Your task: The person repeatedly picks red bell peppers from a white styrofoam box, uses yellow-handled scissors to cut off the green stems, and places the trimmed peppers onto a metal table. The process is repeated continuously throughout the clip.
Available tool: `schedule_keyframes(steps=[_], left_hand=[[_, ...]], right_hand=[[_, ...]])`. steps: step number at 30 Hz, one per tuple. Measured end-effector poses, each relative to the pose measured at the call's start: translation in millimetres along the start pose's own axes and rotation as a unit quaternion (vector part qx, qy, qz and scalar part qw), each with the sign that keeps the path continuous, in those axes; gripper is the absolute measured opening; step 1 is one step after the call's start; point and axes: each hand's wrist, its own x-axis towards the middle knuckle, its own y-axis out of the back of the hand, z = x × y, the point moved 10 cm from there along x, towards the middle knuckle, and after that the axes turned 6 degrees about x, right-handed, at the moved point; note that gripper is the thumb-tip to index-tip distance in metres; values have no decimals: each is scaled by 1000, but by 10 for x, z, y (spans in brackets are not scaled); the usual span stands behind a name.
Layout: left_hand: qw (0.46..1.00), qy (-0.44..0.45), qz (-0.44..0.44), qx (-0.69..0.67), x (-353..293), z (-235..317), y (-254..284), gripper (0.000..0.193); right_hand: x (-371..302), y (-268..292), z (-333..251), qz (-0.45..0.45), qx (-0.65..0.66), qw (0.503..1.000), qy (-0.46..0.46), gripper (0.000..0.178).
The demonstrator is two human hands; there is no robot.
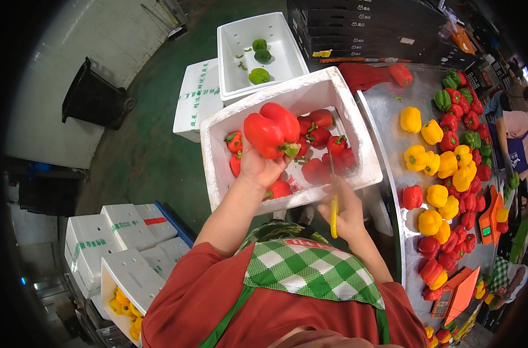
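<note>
My left hand (259,165) is closed under a large red bell pepper (269,129), its green stem end facing right. It is held up above a white foam box (365,145) with several red bell peppers (319,137) inside. At the box's near right edge, my right hand (346,206) is closed on yellow-handled scissors (333,216). They show edge-on, with the thin metal blades pointing away from me over the box. The blade tips are apart from the held pepper.
Behind is another foam box (232,58) with green peppers (259,76). To the right, a metal table (386,110) bears red, yellow and green peppers and orange scales (456,293). Black crates (368,29) are stacked beyond. Foam boxes (95,243) stand lower left. A co-worker (516,130) is far right.
</note>
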Motion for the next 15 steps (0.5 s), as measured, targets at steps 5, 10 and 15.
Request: schedule_keyframes(steps=[5, 10, 15], left_hand=[[999, -12, -37, -1, -72, 95, -321, 93], [1000, -8, 2, 22, -82, 44, -302, 92], [999, 41, -7, -29, -85, -75, -192, 86]], right_hand=[[20, -43, -58, -2, -51, 999, 16, 70], [51, -95, -144, 4, -98, 994, 42, 70], [101, -138, -266, 21, -156, 984, 86, 72]])
